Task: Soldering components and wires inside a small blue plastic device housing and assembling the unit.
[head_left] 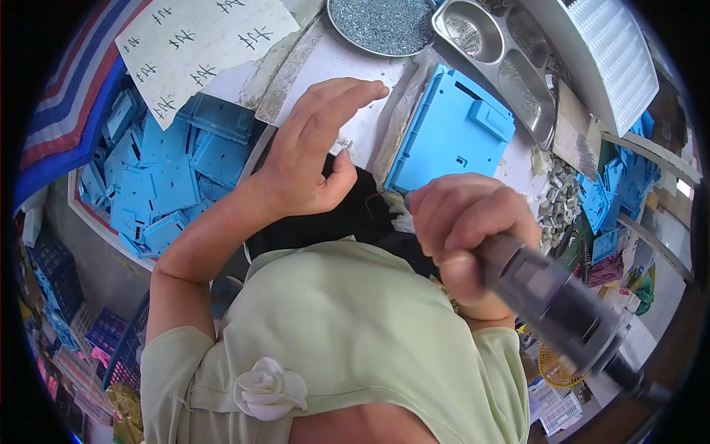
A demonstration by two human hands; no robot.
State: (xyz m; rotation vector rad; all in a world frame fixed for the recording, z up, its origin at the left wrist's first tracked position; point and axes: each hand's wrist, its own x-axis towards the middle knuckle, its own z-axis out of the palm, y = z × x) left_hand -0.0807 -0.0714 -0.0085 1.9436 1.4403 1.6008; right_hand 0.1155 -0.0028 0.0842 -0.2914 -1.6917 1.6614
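My right hand [473, 222] is wrapped round a dark electric screwdriver [551, 292], its cable end toward the lower right. The tool's front end is near the close edge of a light-blue plastic housing [444, 140]; my fingers hide whether the tip touches it. The housing lies flat on the bench, with a raised box and small slots on its face. My left hand [314, 140] hangs to the left of the housing, apart from it, with fingers curved and thumb held away. Nothing shows in its grasp.
A round metal tray [381, 52] of small screws stands at the back. Beside it is a metal compartment tray [472, 55] with small parts. Blue plastic pieces [159, 174] fill a bin at left, partly under a marked sheet [214, 37]. Small metal parts [556, 203] lie at right.
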